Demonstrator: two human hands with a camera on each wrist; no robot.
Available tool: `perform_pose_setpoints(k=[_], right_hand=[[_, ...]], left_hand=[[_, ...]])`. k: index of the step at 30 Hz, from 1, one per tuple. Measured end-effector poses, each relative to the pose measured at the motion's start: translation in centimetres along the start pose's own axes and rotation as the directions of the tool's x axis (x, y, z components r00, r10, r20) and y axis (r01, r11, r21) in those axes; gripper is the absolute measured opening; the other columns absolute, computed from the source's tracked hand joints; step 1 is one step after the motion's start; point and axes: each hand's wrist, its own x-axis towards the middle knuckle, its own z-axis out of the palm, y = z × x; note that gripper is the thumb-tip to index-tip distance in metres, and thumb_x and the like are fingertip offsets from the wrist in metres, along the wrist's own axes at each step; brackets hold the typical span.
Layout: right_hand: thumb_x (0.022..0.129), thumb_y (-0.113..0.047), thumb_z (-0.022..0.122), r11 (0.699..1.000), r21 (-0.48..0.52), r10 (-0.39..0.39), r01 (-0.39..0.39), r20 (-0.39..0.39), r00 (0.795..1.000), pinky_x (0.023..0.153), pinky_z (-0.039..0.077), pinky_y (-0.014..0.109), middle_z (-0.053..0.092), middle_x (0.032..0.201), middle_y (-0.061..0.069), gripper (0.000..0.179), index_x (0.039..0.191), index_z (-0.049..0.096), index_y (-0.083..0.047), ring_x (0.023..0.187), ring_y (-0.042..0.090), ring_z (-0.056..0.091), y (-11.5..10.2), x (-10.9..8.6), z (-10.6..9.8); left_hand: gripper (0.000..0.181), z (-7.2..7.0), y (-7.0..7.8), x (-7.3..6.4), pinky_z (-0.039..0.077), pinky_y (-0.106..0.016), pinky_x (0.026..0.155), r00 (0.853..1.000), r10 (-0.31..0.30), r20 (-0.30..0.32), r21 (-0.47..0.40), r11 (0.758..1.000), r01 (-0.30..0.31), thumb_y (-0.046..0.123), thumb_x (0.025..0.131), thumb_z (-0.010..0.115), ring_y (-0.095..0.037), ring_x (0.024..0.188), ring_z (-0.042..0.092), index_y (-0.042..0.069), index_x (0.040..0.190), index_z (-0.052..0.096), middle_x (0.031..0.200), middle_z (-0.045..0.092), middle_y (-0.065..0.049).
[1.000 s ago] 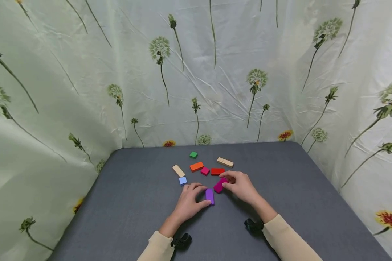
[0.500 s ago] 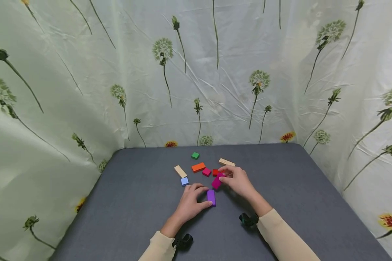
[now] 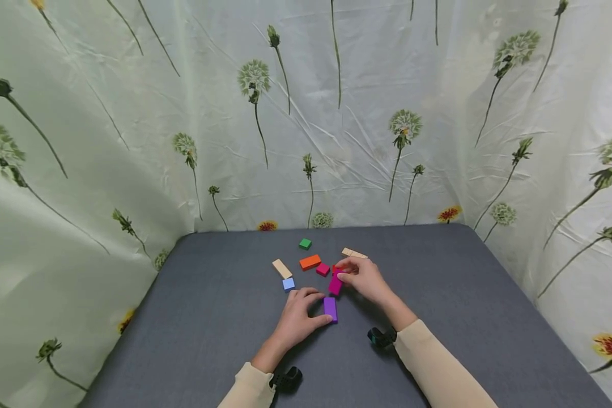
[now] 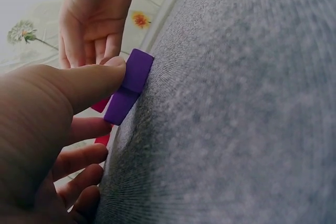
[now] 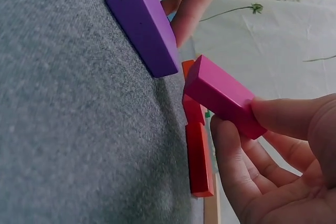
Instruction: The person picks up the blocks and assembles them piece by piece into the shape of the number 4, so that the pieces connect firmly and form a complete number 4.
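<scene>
A purple block [image 3: 330, 310] lies on the grey table near the middle. My left hand [image 3: 298, 315] holds it by its two ends, thumb at the near one and index finger at the far one; the left wrist view shows the thumb against the purple block [image 4: 129, 87]. Between thumb and fingers, my right hand [image 3: 363, 279] pinches a magenta block [image 5: 224, 95], raised off the table and tilted. In the head view the magenta block [image 3: 335, 282] is just beyond the purple one, partly covering a red block [image 5: 199, 160].
Beyond the hands lie an orange block [image 3: 310, 262], a small crimson block [image 3: 323, 270], a green block [image 3: 305, 243], a light blue block [image 3: 288, 284] and two plain wooden blocks, one left [image 3: 282, 268] and one right [image 3: 354, 253]. A flowered curtain [image 3: 306, 113] surrounds the table.
My right hand has moved left and slightly away with the magenta block, which is now turned more upright in the head view, above the purple block. The left hand stays on the purple block.
</scene>
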Motion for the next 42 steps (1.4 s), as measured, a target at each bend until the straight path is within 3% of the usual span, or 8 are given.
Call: perform_pose_setpoints(k=[10, 20, 25, 31, 36, 42], right_hand=[[0.094, -0.006, 0.070, 1.000, 0.026, 0.003, -0.006, 0.116, 0.993, 0.074, 0.057, 0.036, 0.071, 0.101, 0.004, 0.020, 0.112, 0.074, -0.012, 0.088, 0.018, 0.066, 0.1, 1.0, 1.0], [0.094, -0.005, 0.069, 0.999, 0.048, 0.015, -0.024, 0.166, 0.986, 0.077, 0.057, 0.034, 0.070, 0.107, 0.006, 0.023, 0.116, 0.074, -0.009, 0.091, 0.018, 0.065, 0.5, 1.1, 1.6], [0.089, -0.006, 0.076, 0.999, -0.047, 0.018, -0.011, 0.153, 0.988, 0.072, 0.055, 0.033, 0.068, 0.101, 0.004, 0.029, 0.117, 0.075, -0.011, 0.084, 0.017, 0.063, 0.5, 0.9, 1.7], [0.083, -0.013, 0.083, 0.979, -0.197, -0.008, 0.043, 0.177, 0.984, 0.074, 0.050, 0.035, 0.064, 0.102, 0.000, 0.042, 0.124, 0.072, -0.016, 0.087, 0.016, 0.060, 0.5, 0.6, 1.8], [0.082, -0.020, 0.085, 0.964, -0.262, 0.005, 0.049, 0.200, 0.980, 0.073, 0.050, 0.035, 0.065, 0.104, 0.000, 0.054, 0.132, 0.068, -0.019, 0.088, 0.015, 0.059, 0.4, 0.2, 1.9], [0.083, -0.022, 0.085, 0.947, -0.306, -0.028, 0.095, 0.215, 0.976, 0.075, 0.050, 0.036, 0.061, 0.108, 0.001, 0.056, 0.135, 0.065, -0.013, 0.091, 0.016, 0.058, 0.2, -0.3, 1.9]], left_hand=[[0.057, -0.2, 0.2, -0.1, 0.044, -0.049, 0.097, 1.000, -0.009, 0.004, 0.012, 1.000, 0.009, 0.046, 0.084, 0.080, -0.024, 0.121, 0.044, 0.011, 0.128, 0.070, 0.134, 0.057, -0.004], [0.055, -0.2, 0.4, -0.1, 0.043, -0.049, 0.098, 1.000, -0.010, 0.009, 0.032, 0.999, 0.010, 0.045, 0.085, 0.080, -0.024, 0.120, 0.044, 0.011, 0.127, 0.071, 0.134, 0.057, -0.005], [0.054, -0.2, 0.4, -0.2, 0.043, -0.049, 0.097, 1.000, -0.010, 0.010, 0.035, 0.999, 0.009, 0.044, 0.085, 0.080, -0.024, 0.119, 0.044, 0.011, 0.127, 0.071, 0.134, 0.057, -0.004], [0.053, -0.2, 0.5, -0.2, 0.043, -0.048, 0.097, 1.000, 0.002, 0.002, 0.034, 0.999, -0.002, 0.043, 0.086, 0.080, -0.024, 0.118, 0.045, 0.010, 0.127, 0.071, 0.134, 0.058, -0.005], [0.053, -0.1, 0.5, -0.2, 0.043, -0.048, 0.095, 1.000, -0.001, 0.006, 0.043, 0.999, 0.001, 0.043, 0.085, 0.080, -0.024, 0.117, 0.044, 0.010, 0.126, 0.072, 0.134, 0.058, -0.005], [0.051, -0.1, 0.6, -0.3, 0.043, -0.048, 0.095, 1.000, -0.002, 0.001, 0.052, 0.999, 0.002, 0.043, 0.085, 0.080, -0.024, 0.117, 0.045, 0.011, 0.124, 0.073, 0.134, 0.058, -0.006]])
